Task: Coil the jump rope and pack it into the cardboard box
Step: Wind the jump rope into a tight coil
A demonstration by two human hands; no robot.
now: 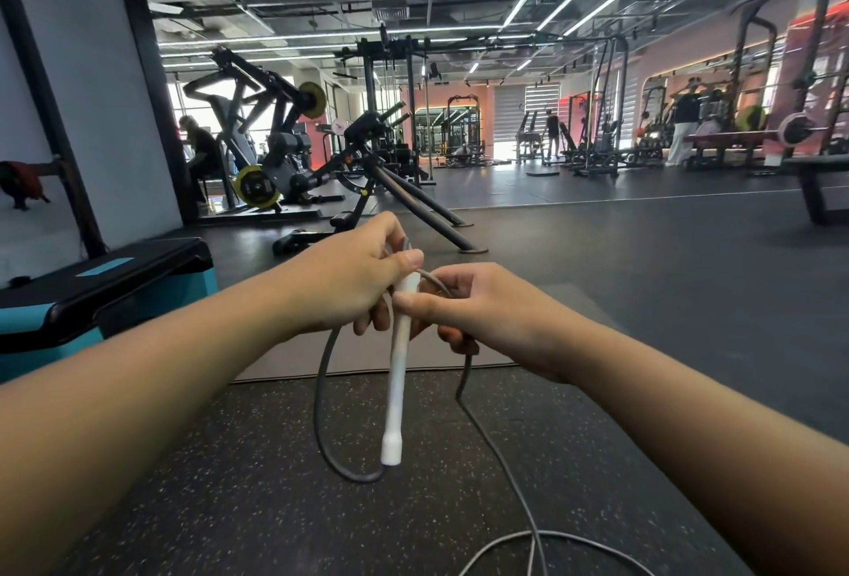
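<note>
A jump rope with a long white handle (398, 373) and a grey cord (500, 460) hangs in front of me. My left hand (349, 281) grips the top of the handle together with a loop of cord, which droops in a dark curve (324, 414) to the handle's lower end. My right hand (482, 313) pinches the handle just below the left thumb and holds the cord, which trails down to the speckled floor and loops at the bottom edge. No cardboard box is in view.
A black and teal step platform (105, 295) stands at the left. A grey mat (528, 332) lies on the floor beyond my hands. Weight machines (275, 148) and racks fill the gym behind; several people are far off.
</note>
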